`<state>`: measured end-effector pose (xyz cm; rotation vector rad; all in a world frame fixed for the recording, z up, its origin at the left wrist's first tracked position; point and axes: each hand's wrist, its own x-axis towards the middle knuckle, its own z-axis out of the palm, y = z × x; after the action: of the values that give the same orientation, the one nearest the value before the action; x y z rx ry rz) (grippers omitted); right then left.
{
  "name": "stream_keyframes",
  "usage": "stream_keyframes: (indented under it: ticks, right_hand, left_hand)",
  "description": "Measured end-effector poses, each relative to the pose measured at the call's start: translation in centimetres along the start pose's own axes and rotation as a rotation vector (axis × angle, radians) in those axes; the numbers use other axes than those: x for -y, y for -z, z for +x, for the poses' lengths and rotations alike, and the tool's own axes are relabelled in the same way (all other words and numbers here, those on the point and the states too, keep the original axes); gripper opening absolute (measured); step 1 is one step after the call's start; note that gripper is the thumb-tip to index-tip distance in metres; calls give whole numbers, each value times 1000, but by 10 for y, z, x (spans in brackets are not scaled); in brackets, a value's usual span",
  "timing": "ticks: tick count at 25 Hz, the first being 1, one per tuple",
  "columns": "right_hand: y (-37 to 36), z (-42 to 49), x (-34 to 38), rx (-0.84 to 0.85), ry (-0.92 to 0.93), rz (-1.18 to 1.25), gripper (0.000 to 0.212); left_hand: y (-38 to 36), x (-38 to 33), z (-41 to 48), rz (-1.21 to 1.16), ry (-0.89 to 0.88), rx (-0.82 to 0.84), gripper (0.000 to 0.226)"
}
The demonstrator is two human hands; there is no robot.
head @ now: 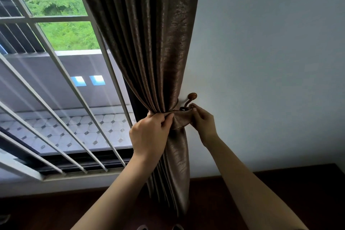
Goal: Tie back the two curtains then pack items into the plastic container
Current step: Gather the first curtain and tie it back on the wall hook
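Note:
A brown pleated curtain (149, 43) hangs at the right side of the window, gathered at waist height by a matching fabric tie-back (182, 118). My left hand (149, 134) pinches the gathered curtain and the tie-back's left part. My right hand (202, 120) grips the tie-back's end at a brown wall hook (191, 99) with a round knob. The band's loop sits at the hook's lower prong, partly hidden by my fingers. No plastic container is in view.
A window with white metal bars (56, 84) fills the left side, with a tiled balcony and trees beyond. A pale wall (270, 52) is on the right. A dark wooden surface (280, 188) runs along the bottom.

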<state>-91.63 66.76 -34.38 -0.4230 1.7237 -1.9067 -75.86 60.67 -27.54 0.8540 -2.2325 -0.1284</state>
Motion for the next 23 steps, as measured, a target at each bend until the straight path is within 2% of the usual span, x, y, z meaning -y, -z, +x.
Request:
stream_keyframes:
  ticks: [3, 5, 8, 13, 15, 17, 19, 21, 23]
  right_hand:
    - [-8, 3, -6, -32, 27, -334, 31]
    - [-13, 1, -12, -98, 175, -520, 35]
    - [-12, 4, -18, -149, 400, -601, 27]
    - [-6, 21, -11, -60, 619, -870, 23]
    - [-10, 18, -14, -88, 567, -800, 25]
    - [-17, 10, -16, -158, 424, -582, 24]
    - [-18, 5, -17, -158, 303, -452, 21]
    - [-10, 3, -15, -94, 233, -424, 23]
    - [0, -2, -5, -93, 272, -444, 27]
  left_hand:
    - [-1, 2, 0, -12, -9, -23, 35]
    - [-3, 5, 0, -32, -34, -42, 36]
    - [-5, 16, -2, -97, -86, -99, 37]
    - [-13, 39, -9, -339, -122, -81, 37]
    - [-14, 41, -8, -409, -141, -36, 34]
    - [-17, 42, -8, -447, -147, -23, 32]
    - [-22, 45, -11, -509, -120, -19, 34]
    - [-25, 51, -15, -598, -80, 17, 39]
    - [-23, 61, -14, -684, -69, 69, 45]
